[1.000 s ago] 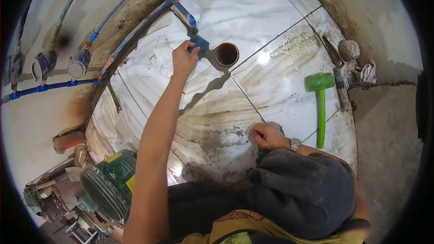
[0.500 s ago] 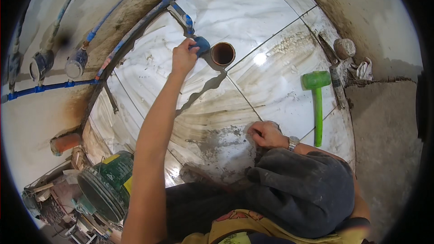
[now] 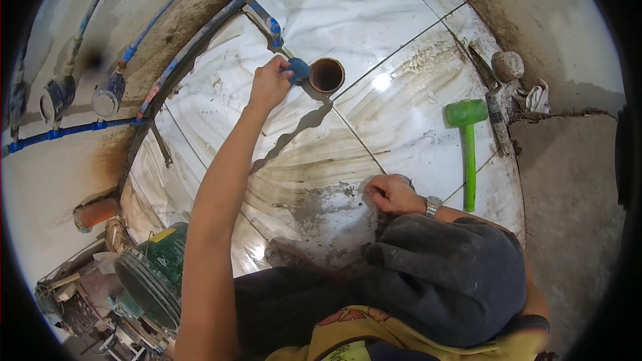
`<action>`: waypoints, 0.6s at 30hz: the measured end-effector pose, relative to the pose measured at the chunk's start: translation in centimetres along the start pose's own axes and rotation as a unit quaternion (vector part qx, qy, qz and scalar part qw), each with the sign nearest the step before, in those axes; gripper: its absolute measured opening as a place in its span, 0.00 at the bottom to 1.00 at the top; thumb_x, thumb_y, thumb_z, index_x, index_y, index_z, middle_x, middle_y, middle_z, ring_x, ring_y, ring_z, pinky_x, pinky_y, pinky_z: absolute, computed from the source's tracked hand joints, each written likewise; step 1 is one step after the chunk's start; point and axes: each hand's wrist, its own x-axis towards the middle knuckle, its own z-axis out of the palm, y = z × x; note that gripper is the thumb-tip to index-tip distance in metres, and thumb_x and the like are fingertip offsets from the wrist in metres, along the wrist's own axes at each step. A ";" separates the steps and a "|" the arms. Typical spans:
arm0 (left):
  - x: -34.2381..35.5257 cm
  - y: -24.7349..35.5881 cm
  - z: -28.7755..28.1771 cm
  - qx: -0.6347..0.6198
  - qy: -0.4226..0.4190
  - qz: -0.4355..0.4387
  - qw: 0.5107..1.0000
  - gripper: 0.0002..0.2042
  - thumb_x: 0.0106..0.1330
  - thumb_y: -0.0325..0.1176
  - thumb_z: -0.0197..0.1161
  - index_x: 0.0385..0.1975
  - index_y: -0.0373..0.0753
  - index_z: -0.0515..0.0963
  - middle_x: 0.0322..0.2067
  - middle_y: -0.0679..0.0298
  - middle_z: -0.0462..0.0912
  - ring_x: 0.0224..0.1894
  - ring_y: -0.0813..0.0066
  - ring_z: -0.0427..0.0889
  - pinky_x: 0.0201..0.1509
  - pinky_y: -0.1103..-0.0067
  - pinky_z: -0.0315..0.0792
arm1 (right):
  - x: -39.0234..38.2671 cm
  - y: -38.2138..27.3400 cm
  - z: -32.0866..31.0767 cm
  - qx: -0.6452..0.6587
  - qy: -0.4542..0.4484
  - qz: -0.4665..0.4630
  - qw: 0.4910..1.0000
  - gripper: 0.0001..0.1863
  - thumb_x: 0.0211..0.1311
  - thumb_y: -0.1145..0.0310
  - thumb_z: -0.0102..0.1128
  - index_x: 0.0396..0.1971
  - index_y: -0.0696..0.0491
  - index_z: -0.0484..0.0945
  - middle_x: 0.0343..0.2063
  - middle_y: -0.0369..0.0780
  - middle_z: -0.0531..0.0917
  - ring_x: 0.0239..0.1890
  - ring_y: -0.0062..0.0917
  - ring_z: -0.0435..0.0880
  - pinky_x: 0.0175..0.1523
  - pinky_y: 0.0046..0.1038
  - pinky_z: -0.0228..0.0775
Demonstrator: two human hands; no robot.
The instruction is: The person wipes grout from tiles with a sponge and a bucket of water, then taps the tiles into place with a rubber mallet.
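My left hand (image 3: pixel 271 82) reaches far forward over smeared white floor tiles (image 3: pixel 374 20). Its fingers are closed on a rounded blue sponge-like pad (image 3: pixel 298 69), low over the grout line. Just right of the pad, the round brown-rimmed mouth of a drain pipe (image 3: pixel 327 75) stands in the floor. Closer to me, my right hand (image 3: pixel 394 195) is held beside my bent knee, fingers curled in; its palm side is hidden. A watch (image 3: pixel 433 206) is on that wrist.
A green mallet (image 3: pixel 467 115) lies on the tiles at right. Blue pipes (image 3: pixel 80 128) run along the left wall, and a short blue pipe stub (image 3: pixel 274 30) rises beyond my left hand. Green buckets (image 3: pixel 150 274) stand at lower left. Debris (image 3: pixel 511 87) sits along the right wall.
The blue pad in my left hand has shifted slightly toward the drain pipe. My right hand stays curled by the knee. The whole view has moved a little.
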 end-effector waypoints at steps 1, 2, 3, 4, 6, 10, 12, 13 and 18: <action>0.0 0.2 -0.2 -0.011 -0.011 0.005 1.000 0.08 0.65 0.31 0.67 0.40 0.37 0.79 0.27 0.55 0.87 0.30 0.59 0.86 0.38 0.66 0.76 | -0.2 0.2 0.0 0.016 0.011 -0.001 1.000 0.12 0.62 0.66 0.60 0.41 0.57 0.82 0.32 0.48 0.86 0.35 0.43 0.85 0.43 0.40 0.76; 0.3 0.1 -0.5 -0.027 0.029 -0.022 0.999 0.08 0.65 0.31 0.67 0.39 0.36 0.80 0.29 0.55 0.87 0.31 0.60 0.86 0.39 0.67 0.76 | -0.1 0.2 0.2 0.017 0.008 -0.003 1.000 0.12 0.62 0.66 0.60 0.41 0.57 0.82 0.32 0.48 0.86 0.35 0.43 0.85 0.43 0.40 0.76; 0.8 -0.1 -0.7 -0.025 0.030 -0.024 0.999 0.08 0.65 0.31 0.67 0.39 0.36 0.80 0.29 0.55 0.87 0.31 0.60 0.86 0.39 0.67 0.76 | 0.1 0.2 0.2 0.019 0.005 -0.010 1.000 0.12 0.62 0.66 0.59 0.41 0.57 0.82 0.31 0.48 0.86 0.35 0.43 0.85 0.43 0.39 0.76; 1.4 -0.2 -0.9 -0.035 0.062 -0.015 0.997 0.08 0.65 0.31 0.67 0.39 0.36 0.80 0.30 0.55 0.87 0.32 0.60 0.86 0.39 0.67 0.76 | 0.2 0.2 0.3 0.021 0.002 -0.016 1.000 0.12 0.62 0.66 0.59 0.41 0.57 0.83 0.31 0.48 0.86 0.35 0.43 0.85 0.42 0.39 0.76; 2.1 -0.5 -0.6 -0.035 0.090 -0.018 0.995 0.08 0.65 0.30 0.66 0.41 0.36 0.79 0.32 0.53 0.87 0.33 0.57 0.87 0.39 0.66 0.77 | 0.5 -0.3 0.1 0.015 -0.006 -0.011 1.000 0.12 0.63 0.66 0.59 0.41 0.57 0.83 0.32 0.49 0.86 0.35 0.43 0.85 0.42 0.39 0.76; 0.3 0.0 0.9 0.023 0.004 -0.020 1.000 0.11 0.63 0.27 0.64 0.44 0.35 0.77 0.38 0.46 0.87 0.42 0.43 0.86 0.48 0.58 0.77 | 0.5 -0.7 -0.1 -0.007 -0.005 -0.006 1.000 0.12 0.63 0.66 0.59 0.41 0.57 0.83 0.32 0.48 0.86 0.34 0.43 0.85 0.42 0.39 0.76; -1.3 0.2 1.3 0.000 -0.021 0.008 1.000 0.11 0.63 0.27 0.64 0.44 0.35 0.77 0.38 0.46 0.87 0.42 0.43 0.86 0.48 0.58 0.77 | 0.2 -0.3 -0.2 -0.002 -0.002 0.008 1.000 0.12 0.63 0.66 0.59 0.41 0.57 0.82 0.32 0.48 0.86 0.34 0.43 0.85 0.42 0.39 0.76; -1.8 0.3 1.5 -0.021 -0.044 0.034 0.998 0.11 0.63 0.27 0.64 0.44 0.35 0.77 0.37 0.47 0.87 0.42 0.43 0.85 0.48 0.58 0.77 | 0.1 -0.2 -0.2 0.002 -0.003 0.020 1.000 0.12 0.63 0.66 0.59 0.41 0.57 0.82 0.32 0.48 0.86 0.34 0.43 0.85 0.42 0.39 0.76; 0.4 -1.7 -1.5 -0.083 0.045 0.004 0.996 0.10 0.65 0.25 0.64 0.45 0.38 0.80 0.37 0.49 0.87 0.41 0.52 0.88 0.46 0.67 0.78 | 0.5 -0.4 -0.1 0.008 -0.001 -0.001 1.000 0.12 0.63 0.66 0.59 0.41 0.57 0.82 0.30 0.48 0.85 0.32 0.42 0.85 0.41 0.39 0.76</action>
